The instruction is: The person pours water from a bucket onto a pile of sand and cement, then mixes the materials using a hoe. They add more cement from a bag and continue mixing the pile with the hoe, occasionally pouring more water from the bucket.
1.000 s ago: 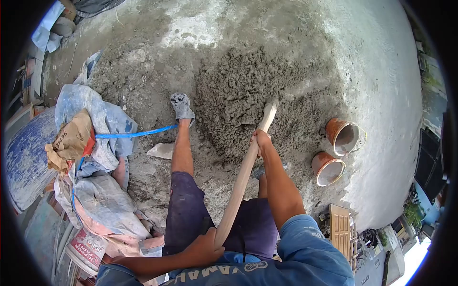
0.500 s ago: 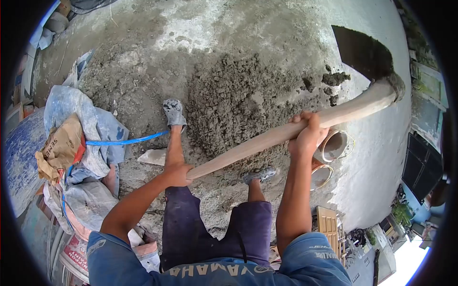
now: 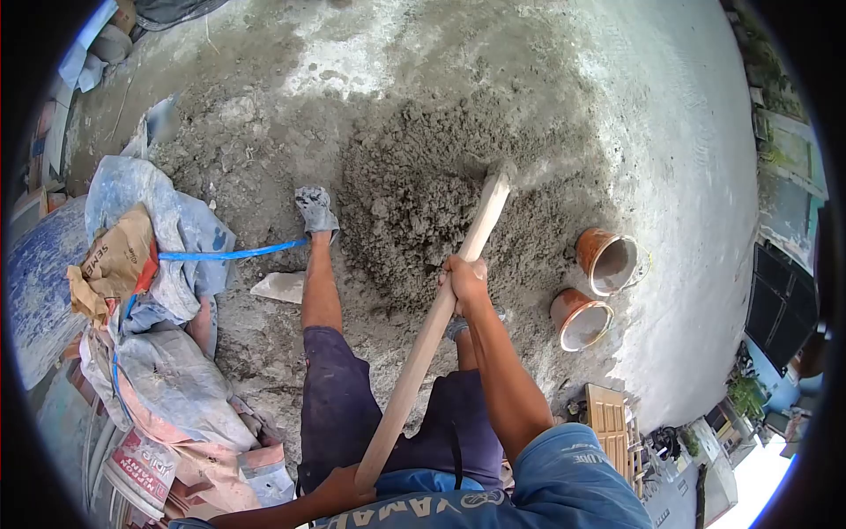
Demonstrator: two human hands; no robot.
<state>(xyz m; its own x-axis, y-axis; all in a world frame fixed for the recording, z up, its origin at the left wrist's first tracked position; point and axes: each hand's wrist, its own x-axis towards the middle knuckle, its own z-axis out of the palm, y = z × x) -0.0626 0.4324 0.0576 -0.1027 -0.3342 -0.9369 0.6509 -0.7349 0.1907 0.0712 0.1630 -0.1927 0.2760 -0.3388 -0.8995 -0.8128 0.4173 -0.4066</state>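
A hoe with a pale wooden handle [image 3: 414,366] slants across the view, from my waist up to a heap of wet grey mortar [image 3: 401,189]. My right hand [image 3: 465,282] is wrapped round the middle of the handle. Down by my waist, my left hand [image 3: 345,491] grips the butt end. The hoe's head [image 3: 502,167] is down in the heap, and its blade is hidden there. My shod left foot [image 3: 315,210] stands at the heap's left edge; the right foot is mostly behind my right arm.
Two orange buckets [image 3: 608,262] [image 3: 582,319] stand right of the heap. On the left lie crumpled sacks [image 3: 181,379], a brown cement bag [image 3: 119,256] and a paint pail [image 3: 141,467]. A blue strap [image 3: 233,254] stretches from the sacks to my left foot.
The hoe's head has swung from raised at the upper right down into the heap. My left hand has drawn back to my waist, and my right hand has moved left and lower.
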